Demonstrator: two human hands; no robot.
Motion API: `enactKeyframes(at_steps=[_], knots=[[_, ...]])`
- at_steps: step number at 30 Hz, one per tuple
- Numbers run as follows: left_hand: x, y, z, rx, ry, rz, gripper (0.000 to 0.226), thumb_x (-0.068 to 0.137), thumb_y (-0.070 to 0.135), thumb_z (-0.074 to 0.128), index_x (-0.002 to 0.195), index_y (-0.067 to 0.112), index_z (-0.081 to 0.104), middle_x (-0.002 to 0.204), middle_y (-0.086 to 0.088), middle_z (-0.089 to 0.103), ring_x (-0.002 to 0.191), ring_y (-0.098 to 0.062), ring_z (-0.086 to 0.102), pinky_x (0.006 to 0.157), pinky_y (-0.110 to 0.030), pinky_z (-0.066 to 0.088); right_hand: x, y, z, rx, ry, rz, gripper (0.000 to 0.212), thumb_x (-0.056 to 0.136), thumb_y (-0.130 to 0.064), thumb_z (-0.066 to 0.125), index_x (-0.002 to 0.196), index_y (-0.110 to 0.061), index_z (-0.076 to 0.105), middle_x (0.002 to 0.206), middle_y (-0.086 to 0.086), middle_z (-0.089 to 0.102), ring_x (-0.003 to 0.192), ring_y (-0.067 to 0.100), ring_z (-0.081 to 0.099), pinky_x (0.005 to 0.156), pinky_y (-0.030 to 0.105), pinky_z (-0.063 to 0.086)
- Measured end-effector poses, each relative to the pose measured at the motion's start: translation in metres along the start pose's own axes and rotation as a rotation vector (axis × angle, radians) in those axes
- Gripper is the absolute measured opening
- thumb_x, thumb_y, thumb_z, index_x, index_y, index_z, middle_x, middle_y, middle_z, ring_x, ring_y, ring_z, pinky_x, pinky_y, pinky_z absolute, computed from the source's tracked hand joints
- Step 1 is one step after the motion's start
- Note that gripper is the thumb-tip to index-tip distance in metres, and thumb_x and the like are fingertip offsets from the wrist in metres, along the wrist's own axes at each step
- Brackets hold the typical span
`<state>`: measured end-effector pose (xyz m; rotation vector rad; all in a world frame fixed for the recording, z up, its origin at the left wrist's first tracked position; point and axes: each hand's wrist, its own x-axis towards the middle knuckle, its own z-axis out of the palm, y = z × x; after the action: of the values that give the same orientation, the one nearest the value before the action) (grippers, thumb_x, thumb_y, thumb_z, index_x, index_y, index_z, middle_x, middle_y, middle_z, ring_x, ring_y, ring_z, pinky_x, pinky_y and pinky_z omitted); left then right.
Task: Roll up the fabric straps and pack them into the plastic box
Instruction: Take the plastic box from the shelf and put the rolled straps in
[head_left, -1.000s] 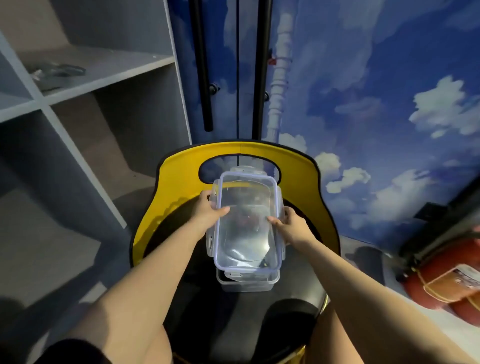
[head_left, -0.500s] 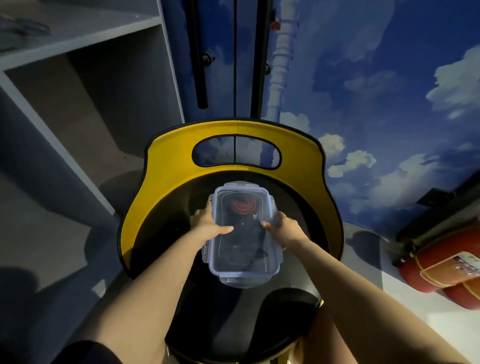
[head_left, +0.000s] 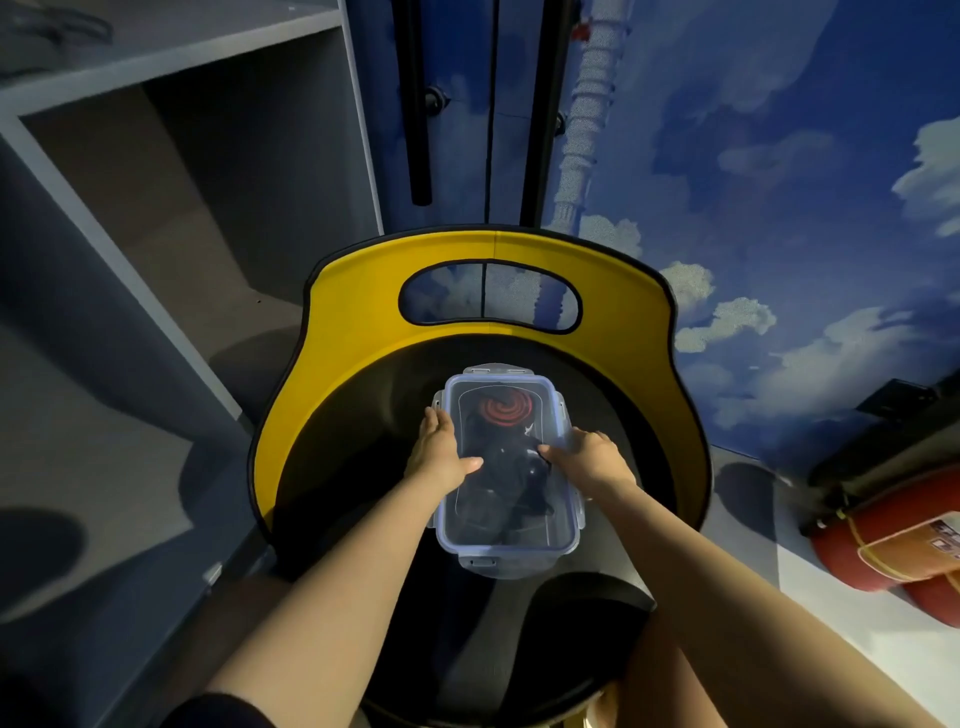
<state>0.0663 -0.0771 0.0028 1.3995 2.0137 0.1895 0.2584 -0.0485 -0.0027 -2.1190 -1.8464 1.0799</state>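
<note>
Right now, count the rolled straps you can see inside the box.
2 visible: a red coiled strap at the far end of the plastic box, and a dark strap bundle in the middle. The dark mass may hide more than one roll.

The clear rectangular plastic box (head_left: 506, 470) sits at frame centre on the round black seat (head_left: 337, 483) of the yellow-backed chair (head_left: 353, 332). The clear snap lid (head_left: 519, 540) lies on the box. The red coiled fabric strap (head_left: 503, 408) lies inside at the upper end; the dark rolled straps (head_left: 511, 478) lie below it. The left hand (head_left: 439, 449) rests on the left edge, the right hand (head_left: 589, 457) on the right edge. The grey shelf unit (head_left: 171, 171) occupies the upper left. The red cylindrical fire extinguisher (head_left: 883, 535) lies at lower right.
</note>
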Motion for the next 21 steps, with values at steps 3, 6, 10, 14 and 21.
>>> enactKeyframes(at_steps=[3, 6, 10, 14, 21], knots=[[0.0, 0.002, -0.002, -0.043, -0.053, 0.005, 0.09, 0.093, 0.024, 0.056, 0.148, 0.008, -0.013, 0.156, -0.009, -0.021, 0.146, -0.023, -0.009, 0.116, -0.034, 0.012, -0.002, -0.001, 0.002, -0.033, 0.09, -0.05, 0.043, 0.083, -0.049, 0.061, 0.113, -0.017, 0.056, 0.11, 0.004, 0.047, 0.107, 0.028, 0.053, 0.088, 0.039, 0.048], [-0.002, 0.0, -0.002, -0.089, -0.085, 0.021, 0.09, 0.094, 0.022, 0.055, 0.148, 0.01, -0.015, 0.155, -0.008, -0.024, 0.146, -0.022, -0.008, 0.116, -0.034, 0.012, -0.006, -0.001, 0.01, -0.016, 0.175, -0.135, 0.048, 0.086, -0.041, 0.062, 0.126, -0.017, 0.052, 0.128, 0.006, 0.054, 0.117, 0.029, 0.05, 0.089, 0.037, 0.046], [-0.001, -0.002, -0.002, -0.143, -0.109, 0.034, 0.089, 0.094, 0.022, 0.055, 0.147, 0.011, -0.016, 0.155, -0.005, -0.023, 0.146, -0.021, -0.005, 0.116, -0.033, 0.011, -0.008, -0.005, 0.009, 0.057, 0.101, -0.115, 0.039, 0.091, -0.031, 0.057, 0.125, -0.011, 0.053, 0.115, 0.012, 0.064, 0.106, 0.031, 0.057, 0.079, 0.03, 0.043], [0.002, -0.003, 0.001, -0.218, -0.108, 0.028, 0.089, 0.093, 0.022, 0.056, 0.148, 0.015, -0.014, 0.157, 0.0, -0.016, 0.146, -0.019, -0.001, 0.116, -0.034, 0.011, -0.007, -0.006, 0.003, 0.162, 0.044, -0.102, 0.029, 0.091, -0.024, 0.058, 0.118, -0.015, 0.06, 0.11, 0.008, 0.068, 0.103, 0.025, 0.06, 0.077, 0.024, 0.042], [0.007, -0.007, 0.002, -0.458, -0.09, 0.001, 0.084, 0.091, 0.011, 0.059, 0.151, 0.021, 0.002, 0.154, -0.002, 0.026, 0.139, -0.022, 0.031, 0.109, -0.036, 0.031, -0.004, -0.004, 0.003, 0.344, 0.062, -0.024, 0.032, 0.089, -0.024, 0.06, 0.119, -0.016, 0.063, 0.107, 0.004, 0.067, 0.1, 0.019, 0.06, 0.086, 0.026, 0.046]])
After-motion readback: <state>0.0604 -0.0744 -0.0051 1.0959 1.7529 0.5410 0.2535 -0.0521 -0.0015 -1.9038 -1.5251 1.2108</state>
